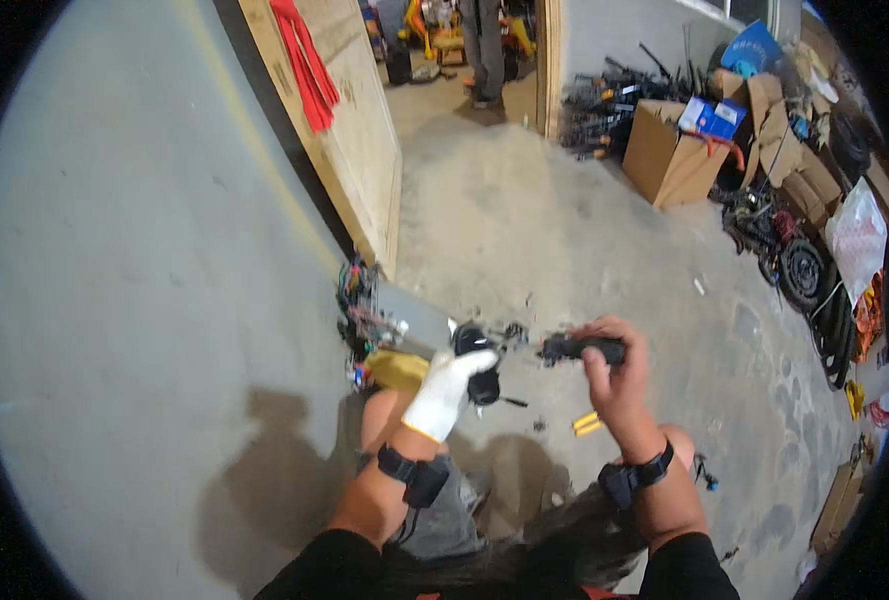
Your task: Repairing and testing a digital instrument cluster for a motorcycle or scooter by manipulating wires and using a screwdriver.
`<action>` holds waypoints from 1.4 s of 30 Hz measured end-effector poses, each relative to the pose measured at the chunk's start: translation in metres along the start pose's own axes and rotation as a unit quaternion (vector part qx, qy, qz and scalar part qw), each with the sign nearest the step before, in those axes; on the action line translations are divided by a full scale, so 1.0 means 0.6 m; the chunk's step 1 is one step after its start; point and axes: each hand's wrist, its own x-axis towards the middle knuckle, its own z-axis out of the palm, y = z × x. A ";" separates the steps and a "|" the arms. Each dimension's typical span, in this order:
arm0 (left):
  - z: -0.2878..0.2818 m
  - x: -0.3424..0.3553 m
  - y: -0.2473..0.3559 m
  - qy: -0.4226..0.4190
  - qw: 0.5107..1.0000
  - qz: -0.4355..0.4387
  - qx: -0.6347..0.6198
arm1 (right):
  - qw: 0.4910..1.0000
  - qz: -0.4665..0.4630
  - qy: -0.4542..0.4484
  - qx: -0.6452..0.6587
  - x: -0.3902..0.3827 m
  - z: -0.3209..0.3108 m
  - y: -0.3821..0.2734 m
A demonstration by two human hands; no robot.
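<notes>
Clasping a dark elongated part point(586, 348), the bare right hand point(621, 368) sits at three o'clock from the gloved left hand point(442, 392), which holds a black rounded piece point(482, 386), thumb across it (fingers hidden); yellow handles point(586, 424) lie at seven o'clock from the right.

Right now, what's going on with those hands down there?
One person has both hands busy. Their bare right hand holds up a dark, blocky part. Their white-gloved left hand has its thumb across a rounded, shiny black piece; whether it grips it is unclear. Two slim yellow handles lie on the grey, dusty floor.
</notes>
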 end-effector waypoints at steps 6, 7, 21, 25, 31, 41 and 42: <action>-0.017 0.011 0.000 0.115 0.976 0.120 0.143 | 0.960 0.243 -0.102 -0.098 0.000 -0.002 -0.006; -0.019 0.011 0.002 0.126 0.969 0.138 0.162 | 0.938 0.302 -0.140 -0.094 0.000 -0.008 0.000; -0.008 0.008 0.011 0.120 0.942 0.169 0.264 | 0.951 0.193 -0.174 -0.167 -0.003 -0.010 -0.001; 0.002 0.004 0.017 0.125 0.967 0.099 0.200 | 0.973 0.017 -0.199 -0.113 0.003 -0.016 0.007; -0.013 0.013 0.015 0.127 0.971 0.088 0.181 | 0.962 0.244 -0.110 -0.055 -0.005 -0.001 0.013; -0.027 0.034 -0.008 0.130 0.956 0.160 0.210 | 0.962 0.152 -0.171 -0.149 -0.007 -0.004 0.007; -0.024 0.030 -0.004 0.130 0.955 0.161 0.211 | 0.962 0.152 -0.170 -0.149 -0.004 -0.005 0.008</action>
